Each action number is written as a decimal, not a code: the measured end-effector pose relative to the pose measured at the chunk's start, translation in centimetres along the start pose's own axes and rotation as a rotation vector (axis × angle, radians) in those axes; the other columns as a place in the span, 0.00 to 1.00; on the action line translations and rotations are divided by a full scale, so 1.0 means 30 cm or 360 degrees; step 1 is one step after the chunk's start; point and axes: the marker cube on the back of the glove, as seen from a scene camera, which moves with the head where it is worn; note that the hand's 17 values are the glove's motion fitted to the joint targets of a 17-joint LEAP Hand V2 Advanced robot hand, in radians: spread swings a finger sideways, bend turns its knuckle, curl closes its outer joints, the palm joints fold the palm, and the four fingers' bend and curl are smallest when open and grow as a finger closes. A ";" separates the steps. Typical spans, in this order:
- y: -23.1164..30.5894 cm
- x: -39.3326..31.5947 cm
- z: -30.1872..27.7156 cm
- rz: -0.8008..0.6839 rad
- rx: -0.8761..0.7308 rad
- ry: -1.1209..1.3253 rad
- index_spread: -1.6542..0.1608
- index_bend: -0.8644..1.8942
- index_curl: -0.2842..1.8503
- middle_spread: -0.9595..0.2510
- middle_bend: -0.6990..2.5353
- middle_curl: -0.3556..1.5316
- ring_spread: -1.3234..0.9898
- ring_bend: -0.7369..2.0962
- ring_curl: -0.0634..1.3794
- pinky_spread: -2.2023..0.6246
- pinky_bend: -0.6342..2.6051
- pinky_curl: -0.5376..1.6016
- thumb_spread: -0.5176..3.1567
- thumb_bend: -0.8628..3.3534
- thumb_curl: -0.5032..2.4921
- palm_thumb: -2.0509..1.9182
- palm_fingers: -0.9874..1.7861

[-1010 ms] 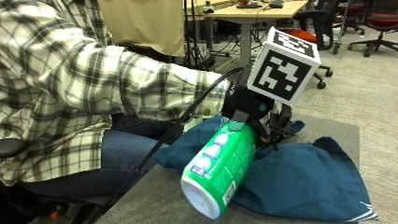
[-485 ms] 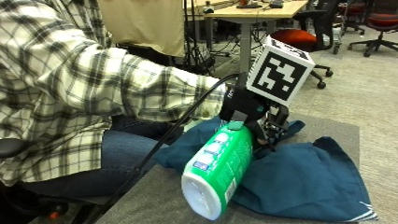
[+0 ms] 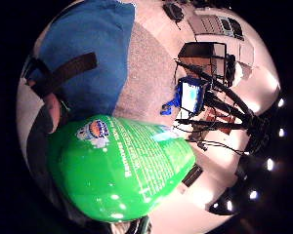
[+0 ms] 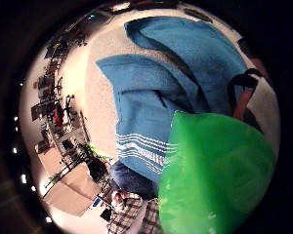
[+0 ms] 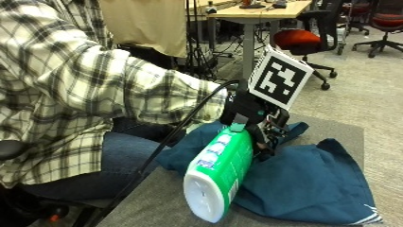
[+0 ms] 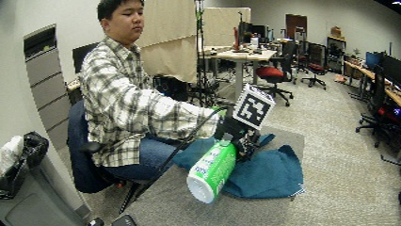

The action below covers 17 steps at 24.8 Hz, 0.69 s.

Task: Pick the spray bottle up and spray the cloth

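My right hand [image 5: 252, 118] grips the bottle [image 5: 217, 172] at centre frame, hardly shifted from a second ago, nozzle over the cloth [image 5: 302, 182], ready to spray.

Bottle over cloth on the desk
The spray bottle [image 5: 219, 174] hangs tilted above the cloth [image 5: 302, 182], which lies spread on the desk [image 5: 157, 203].

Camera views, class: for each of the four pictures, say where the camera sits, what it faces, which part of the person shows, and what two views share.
Outside view: beside the table, facing the spray bottle held by the right hand; sleeve shows.
Wide outside view: further back, whole seated person.
Little finger side palm view: on the palm, facing bottle and cloth; straps show.
Thumb side palm view: on the palm, facing cloth; straps show.
Both palm views share bottle and cloth.
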 end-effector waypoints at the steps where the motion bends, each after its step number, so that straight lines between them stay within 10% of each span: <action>1: 0.000 -0.002 0.003 -0.0003 -0.0003 0.0009 0.77 0.49 0.41 0.66 0.40 0.46 0.47 0.45 0.38 0.72 0.29 0.43 0.11 0.20 0.42 0.78 0.83; 17: 0.096 0.032 -0.182 -0.0258 0.0371 -0.0813 0.77 0.49 0.41 0.66 0.40 0.45 0.47 0.45 0.38 0.72 0.29 0.44 0.11 0.20 0.42 0.78 0.83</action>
